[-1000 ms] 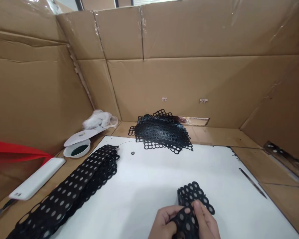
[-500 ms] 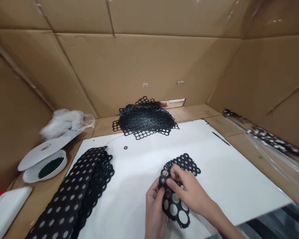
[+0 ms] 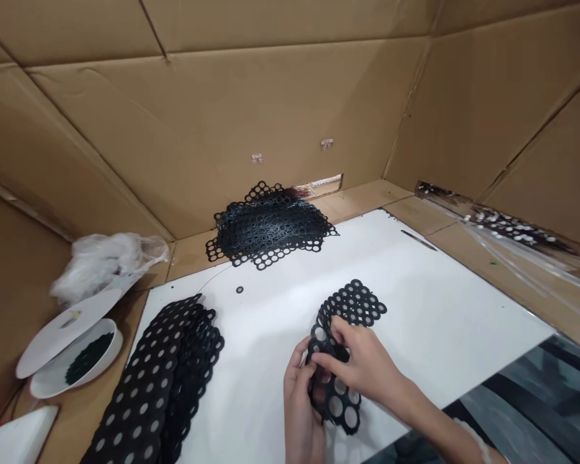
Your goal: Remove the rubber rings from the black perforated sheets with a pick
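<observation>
Between my hands is a strip of black fabric [image 3: 336, 405] patterned with pale round holes, bent so that its far part lies on the white board [image 3: 256, 361]. My left hand [image 3: 303, 399] is closed on the strip's left edge, with thumb and fingers pinching it. My right hand [image 3: 367, 361] pinches the same strip from the right, its thumb tip close to the left thumb. Left of my hands rests a long folded piece of black dotted fabric [image 3: 140, 380]. A small loose black disc [image 3: 240, 290] lies on the board.
A heap of black ring mesh [image 3: 270, 225] sits at the back by the cardboard wall [image 3: 270, 109]. On the left are a white bowl [image 3: 113, 351] with dark green contents, a white disc [image 3: 96, 309] and a clear plastic bag [image 3: 109, 258]. A thin dark tool [image 3: 418, 240] lies back right.
The camera view has turned and shifted. My right thumb has moved left across the strip, nearer my left thumb, and both hands still hold the fabric.
</observation>
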### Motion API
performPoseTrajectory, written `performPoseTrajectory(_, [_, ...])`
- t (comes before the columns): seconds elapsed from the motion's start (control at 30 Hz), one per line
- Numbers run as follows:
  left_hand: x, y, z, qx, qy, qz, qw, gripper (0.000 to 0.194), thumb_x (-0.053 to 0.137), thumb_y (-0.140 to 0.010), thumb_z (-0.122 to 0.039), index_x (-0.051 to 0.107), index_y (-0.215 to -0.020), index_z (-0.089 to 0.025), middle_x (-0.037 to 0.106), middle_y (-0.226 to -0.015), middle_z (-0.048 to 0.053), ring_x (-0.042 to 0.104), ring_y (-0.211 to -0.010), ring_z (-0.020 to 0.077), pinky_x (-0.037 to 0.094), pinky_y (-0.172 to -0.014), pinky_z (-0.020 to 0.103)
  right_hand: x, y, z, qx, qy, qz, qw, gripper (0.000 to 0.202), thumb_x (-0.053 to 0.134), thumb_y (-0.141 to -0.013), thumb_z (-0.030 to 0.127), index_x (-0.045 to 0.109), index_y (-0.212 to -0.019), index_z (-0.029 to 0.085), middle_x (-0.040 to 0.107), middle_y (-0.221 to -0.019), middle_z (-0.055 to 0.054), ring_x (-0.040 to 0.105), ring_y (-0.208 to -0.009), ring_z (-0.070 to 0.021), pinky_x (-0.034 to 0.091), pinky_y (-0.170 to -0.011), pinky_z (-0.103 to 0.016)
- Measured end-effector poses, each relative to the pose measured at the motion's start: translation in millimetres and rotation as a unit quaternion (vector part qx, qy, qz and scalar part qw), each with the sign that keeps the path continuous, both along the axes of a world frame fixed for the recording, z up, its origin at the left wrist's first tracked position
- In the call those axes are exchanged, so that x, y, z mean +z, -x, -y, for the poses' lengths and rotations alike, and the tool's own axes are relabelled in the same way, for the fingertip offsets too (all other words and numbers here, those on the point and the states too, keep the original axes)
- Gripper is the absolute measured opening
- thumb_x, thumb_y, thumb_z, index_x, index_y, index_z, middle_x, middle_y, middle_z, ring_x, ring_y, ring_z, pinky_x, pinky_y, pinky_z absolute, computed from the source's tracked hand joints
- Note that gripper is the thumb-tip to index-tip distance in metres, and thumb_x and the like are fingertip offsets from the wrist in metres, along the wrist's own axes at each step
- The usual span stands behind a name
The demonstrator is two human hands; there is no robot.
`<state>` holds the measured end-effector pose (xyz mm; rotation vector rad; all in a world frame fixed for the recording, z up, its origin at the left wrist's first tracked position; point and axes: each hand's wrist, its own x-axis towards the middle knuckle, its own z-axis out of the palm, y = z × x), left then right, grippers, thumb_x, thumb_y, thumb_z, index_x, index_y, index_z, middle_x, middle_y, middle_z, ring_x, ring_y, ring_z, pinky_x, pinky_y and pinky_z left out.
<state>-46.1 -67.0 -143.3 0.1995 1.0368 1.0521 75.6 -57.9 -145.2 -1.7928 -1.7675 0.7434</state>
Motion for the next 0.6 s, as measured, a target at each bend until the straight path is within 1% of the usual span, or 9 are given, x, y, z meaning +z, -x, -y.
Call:
performPoseTrajectory(0.07, [-0.8, -4, 4, 0.012, -0.001, 0.01, 1.0, 0.033, 0.072, -0.074, -0.022, 0.067, -0.106, -0.017, 0.075, -0.093, 0.009, 0.071, -0.075, 0.0182, 0.053, -0.064, 0.023, -2.3, -4, 2, 0.005, -0.038, 0.012, 0.999, 0.04, 0.055, -0.081, 0.05, 0.028, -0.069, 0.023, 0.043, -0.059, 0.005, 0.041, -0.055, -0.0128, 0.025, -0.052, -0.025])
performPoseTrajectory(0.13, [-3.9, -9, 8, 0.027, 0.012, 0.027, 0.999, 0.029, 0.074, -0.073, -0.027, 0.069, -0.1, -0.017, 0.074, -0.088, 0.007, 0.07, -0.074, 0.0181, 0.053, -0.063, 0.023, -2.5, -6, 2, 0.002, -0.066, 0.015, 0.998, 0.04, 0.053, -0.083, 0.051, 0.029, -0.069, 0.023, 0.044, -0.059, 0.004, 0.043, -0.056, -0.0132, 0.027, -0.052, -0.025])
performPoseTrajectory(0.23, [-10.8, -19, 13, 0.046, 0.022, 0.039, 0.998, 0.023, 0.079, -0.069, -0.03, 0.071, -0.085, -0.015, 0.071, -0.072, 0.003, 0.067, -0.064, 0.0149, 0.05, -0.056, 0.02, -1.4, -8, 1, -0.003, -0.06, -0.006, 0.998, 0.039, 0.05, -0.086, 0.051, 0.029, -0.069, 0.023, 0.043, -0.059, 0.004, 0.044, -0.055, -0.0131, 0.029, -0.053, -0.025])
performPoseTrajectory(0.3, [-13.1, -25, 16, 0.056, 0.008, 0.017, 0.998, 0.024, 0.082, -0.065, -0.028, 0.071, -0.081, -0.015, 0.069, -0.066, 0.002, 0.065, -0.059, 0.014, 0.047, -0.052, 0.019, -1.6, -9, 2, 0.007, -0.048, -0.033, 0.998, 0.036, 0.046, -0.088, 0.048, 0.03, -0.069, 0.022, 0.044, -0.059, 0.004, 0.045, -0.055, -0.013, 0.03, -0.053, -0.024])
performPoseTrajectory(0.37, [-12.1, -30, 18, 0.064, 0.003, -0.029, 0.998, 0.029, 0.083, -0.063, -0.028, 0.071, -0.085, -0.015, 0.072, -0.071, 0.003, 0.068, -0.066, 0.0174, 0.05, -0.056, 0.021, -2.7, -12, 4, 0.016, -0.052, -0.063, 0.997, 0.031, 0.041, -0.091, 0.044, 0.032, -0.071, 0.022, 0.047, -0.061, 0.003, 0.047, -0.056, -0.013, 0.032, -0.054, -0.024])
performPoseTrajectory(0.47, [-7.1, -34, 20, 0.063, -0.033, -0.129, 0.989, 0.032, 0.081, -0.065, -0.032, 0.071, -0.089, -0.014, 0.075, -0.085, 0.008, 0.069, -0.086, 0.0242, 0.053, -0.071, 0.027, -2.1, -18, 8, 0.028, -0.079, -0.086, 0.993, 0.028, 0.038, -0.092, 0.044, 0.035, -0.074, 0.022, 0.049, -0.064, 0.002, 0.049, -0.058, -0.0136, 0.033, -0.054, -0.024])
performPoseTrajectory(0.53, [-4.0, -34, 21, 0.059, -0.085, -0.206, 0.973, 0.031, 0.08, -0.066, -0.034, 0.072, -0.089, -0.014, 0.075, -0.089, 0.008, 0.068, -0.091, 0.026, 0.053, -0.076, 0.028, 1.1, -21, 11, 0.04, -0.09, -0.084, 0.992, 0.029, 0.041, -0.09, 0.046, 0.035, -0.076, 0.022, 0.049, -0.064, 0.003, 0.049, -0.058, -0.0141, 0.032, -0.053, -0.023])
performPoseTrajectory(0.6, [-1.1, -35, 23, 0.044, -0.136, -0.269, 0.953, 0.031, 0.078, -0.068, -0.034, 0.073, -0.091, -0.013, 0.075, -0.091, 0.009, 0.067, -0.096, 0.0269, 0.052, -0.08, 0.028, 5.3, -22, 12, 0.038, -0.082, -0.076, 0.993, 0.031, 0.045, -0.087, 0.048, 0.033, -0.074, 0.023, 0.049, -0.062, 0.003, 0.049, -0.056, -0.0145, 0.031, -0.052, -0.023])
